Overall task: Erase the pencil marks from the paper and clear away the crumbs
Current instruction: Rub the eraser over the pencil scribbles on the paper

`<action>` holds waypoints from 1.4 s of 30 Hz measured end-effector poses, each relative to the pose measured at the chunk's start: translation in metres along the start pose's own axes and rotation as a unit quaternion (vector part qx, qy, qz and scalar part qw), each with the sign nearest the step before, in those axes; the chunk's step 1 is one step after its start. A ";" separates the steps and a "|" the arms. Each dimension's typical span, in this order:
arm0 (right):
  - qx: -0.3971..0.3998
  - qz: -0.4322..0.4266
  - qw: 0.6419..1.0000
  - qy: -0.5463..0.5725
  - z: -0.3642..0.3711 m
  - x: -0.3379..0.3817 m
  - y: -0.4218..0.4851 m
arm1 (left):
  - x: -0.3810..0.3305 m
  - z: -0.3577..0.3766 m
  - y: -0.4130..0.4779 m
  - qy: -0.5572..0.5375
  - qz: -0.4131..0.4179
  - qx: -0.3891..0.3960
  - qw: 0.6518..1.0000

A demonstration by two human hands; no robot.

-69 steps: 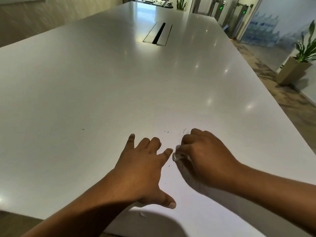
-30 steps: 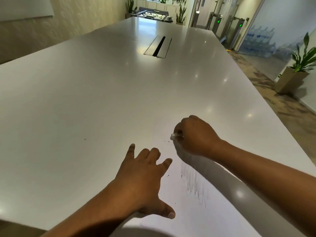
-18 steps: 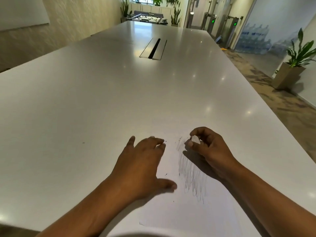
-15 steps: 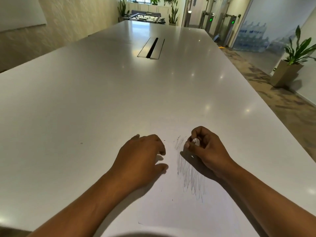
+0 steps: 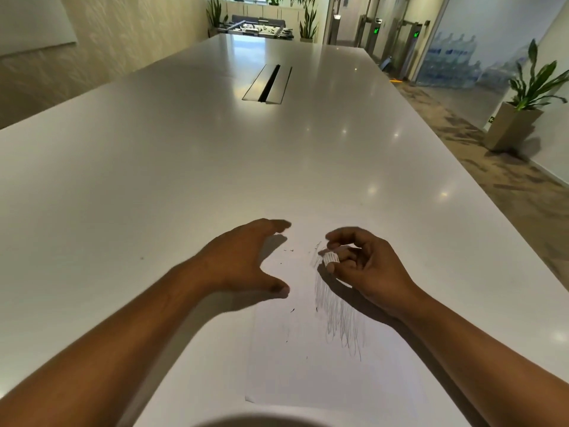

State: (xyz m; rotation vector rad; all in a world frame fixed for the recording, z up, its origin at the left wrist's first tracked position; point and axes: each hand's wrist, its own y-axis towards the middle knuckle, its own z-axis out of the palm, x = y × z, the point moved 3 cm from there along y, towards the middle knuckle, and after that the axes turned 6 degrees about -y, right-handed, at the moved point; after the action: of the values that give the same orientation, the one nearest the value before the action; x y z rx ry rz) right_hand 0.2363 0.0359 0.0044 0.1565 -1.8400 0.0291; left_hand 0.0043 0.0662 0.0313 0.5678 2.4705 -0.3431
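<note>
In the head view, a white paper (image 5: 323, 371) is seen lying on the desk (image 5: 184, 180) near its close edge. A small white eraser (image 5: 331, 258) is pinched between the thumb and curled fingers (image 5: 345, 233) of the right hand (image 5: 366, 269), at the far end of the grey pencil marks (image 5: 338, 315) on the sheet's right half. The left hand (image 5: 243, 263) is spread at the paper's left edge, fingers apart, nothing held. Dark crumbs (image 5: 288, 250) are scattered between the hands.

- left hand (image 5: 243, 260), centre of frame: open, thumb splayed wide from the fingers, fingertips a bit blurry
- right hand (image 5: 366, 266), just right of it: thumb and fingers curled, pinching a small white eraser (image 5: 331, 258)
- both forearms bare, coming in from the bottom corners
</note>
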 end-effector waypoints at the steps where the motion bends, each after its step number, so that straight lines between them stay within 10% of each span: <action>1: -0.002 0.003 1.000 0.001 0.000 0.000 0.001 | 0.003 -0.003 0.004 0.012 -0.002 0.021 1.000; 5: 0.020 0.021 0.999 0.028 0.007 0.012 0.003 | 0.010 -0.009 0.023 0.064 -0.028 0.089 0.994; 9: -0.005 -0.060 0.962 -0.268 0.010 0.030 0.030 | 0.009 -0.007 0.029 0.120 -0.044 0.113 0.985; 18: 0.035 -0.130 0.885 -0.445 0.053 0.039 0.075 | 0.001 -0.006 0.038 0.191 -0.042 0.129 0.972; 42: 0.192 -0.157 0.840 -0.483 0.046 0.047 0.006 | -0.013 -0.007 0.044 0.279 -0.044 0.171 0.944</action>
State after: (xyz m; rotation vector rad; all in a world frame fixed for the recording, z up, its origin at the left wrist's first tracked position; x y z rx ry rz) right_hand 0.1787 0.0324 0.0373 0.8918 -2.7767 0.1046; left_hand 0.0311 0.1028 0.0392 0.7840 3.0105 -0.7459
